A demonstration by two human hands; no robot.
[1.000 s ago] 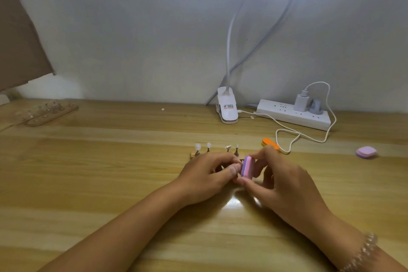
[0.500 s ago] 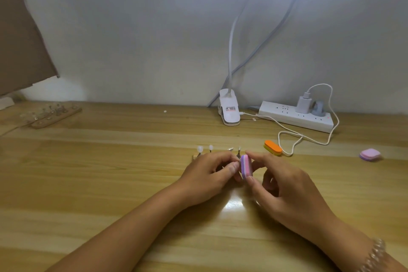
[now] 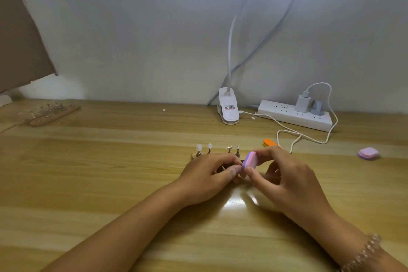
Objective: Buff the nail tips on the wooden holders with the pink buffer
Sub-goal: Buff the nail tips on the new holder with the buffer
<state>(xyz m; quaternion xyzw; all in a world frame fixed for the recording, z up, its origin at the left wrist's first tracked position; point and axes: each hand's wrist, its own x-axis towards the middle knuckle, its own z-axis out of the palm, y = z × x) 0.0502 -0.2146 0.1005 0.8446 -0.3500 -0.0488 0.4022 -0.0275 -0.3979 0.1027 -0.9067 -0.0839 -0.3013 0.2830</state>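
The pink buffer [image 3: 250, 160], a small block with a pink face over a lilac layer, stands on edge just above the table [image 3: 110, 172], pinched between the thumb and fingertips of my right hand [image 3: 287, 179]. Its face meets the curled thumb and forefinger of my left hand [image 3: 207, 174]; they seem to pinch something small, but I cannot tell what. I judge we are mid-buffing on one tip. The next move calls for short, light strokes and a steady left grip. Just behind the left hand, the wooden holder [image 3: 193, 156] carries upright stands, some topped with pale nail tips [image 3: 199, 147].
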